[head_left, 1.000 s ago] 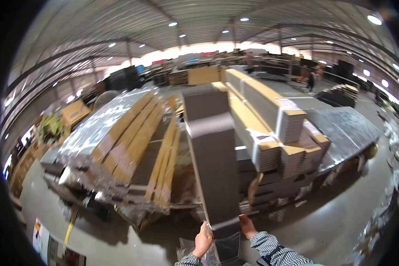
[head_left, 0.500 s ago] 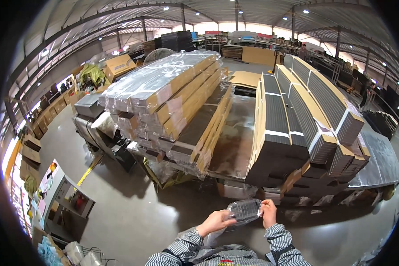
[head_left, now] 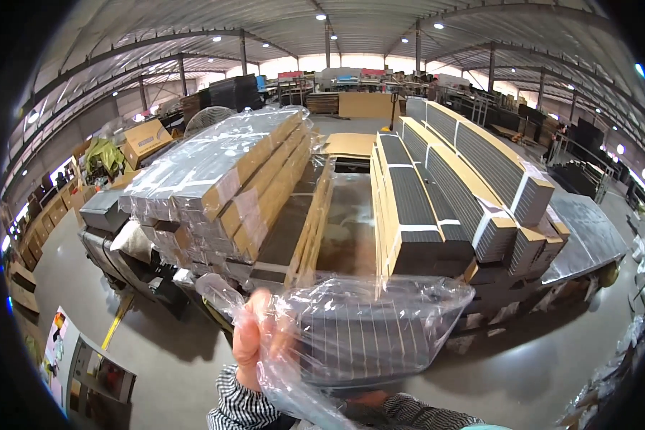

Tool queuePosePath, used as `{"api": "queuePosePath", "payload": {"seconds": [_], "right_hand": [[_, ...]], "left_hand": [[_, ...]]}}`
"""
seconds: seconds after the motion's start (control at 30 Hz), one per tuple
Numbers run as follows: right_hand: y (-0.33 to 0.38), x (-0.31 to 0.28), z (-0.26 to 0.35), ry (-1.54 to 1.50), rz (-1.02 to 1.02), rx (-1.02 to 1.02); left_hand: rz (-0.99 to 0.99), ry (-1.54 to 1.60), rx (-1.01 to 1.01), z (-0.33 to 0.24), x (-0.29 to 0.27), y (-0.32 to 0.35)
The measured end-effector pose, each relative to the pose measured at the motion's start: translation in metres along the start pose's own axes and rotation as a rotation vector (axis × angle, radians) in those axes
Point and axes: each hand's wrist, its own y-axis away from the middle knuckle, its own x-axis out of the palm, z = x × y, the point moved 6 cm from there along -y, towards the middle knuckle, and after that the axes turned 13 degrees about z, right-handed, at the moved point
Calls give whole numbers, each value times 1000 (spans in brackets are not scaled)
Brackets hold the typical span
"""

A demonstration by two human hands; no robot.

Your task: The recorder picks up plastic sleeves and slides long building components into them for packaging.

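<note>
A clear plastic bag (head_left: 437, 304) is raised in front of me, crumpled and shiny. A dark shape with thin pale lines (head_left: 358, 340) shows in or through it; I cannot tell which. On the bag's left end, my left hand (head_left: 249, 337) is closed, its fingers slightly blurred and partly behind the film. Below the bag, only a little of my right hand (head_left: 371, 398) shows beside its striped sleeve (head_left: 423, 412). The fingers of that hand are hidden, so its grip does not show.
Ahead, film-wrapped long cartons (head_left: 208, 168) are stacked on the left. Strapped bundles of dark ribbed strips (head_left: 444, 186) lie on the right. A brown surface (head_left: 347, 229) runs between them. A pale cabinet (head_left: 97, 373) stands at lower left, and plastic film (head_left: 602, 380) lies at the right edge.
The bag has come up closer and looks much larger, spread wide. My left hand has risen with it, while my right hand has dropped behind and below it. The view has shifted.
</note>
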Motion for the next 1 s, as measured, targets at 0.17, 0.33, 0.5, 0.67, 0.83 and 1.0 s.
{"api": "queuePosePath", "payload": {"seconds": [0.17, 0.33, 0.5, 0.67, 0.83, 1.0], "right_hand": [[-40, -142, 68, -638, -483, -360], [-135, -351, 184, -867, -765, -461], [-300, -529, 170, -1067, -705, -316], [-378, -578, 36, -698, -757, -7], [-342, -396, 216, -5, -394, -413], [-32, -503, 294, 679, -1124, -413]], "left_hand": [[-576, -636, -62, -31, -68, 25], [-961, -995, 172, -113, -109, 139], [-1194, -1035, 86, -131, -98, 152], [-1017, -1005, -101, -84, -143, 108], [-911, -1057, -249, -78, -130, 101], [-753, -892, -417, -31, -136, 103]]}}
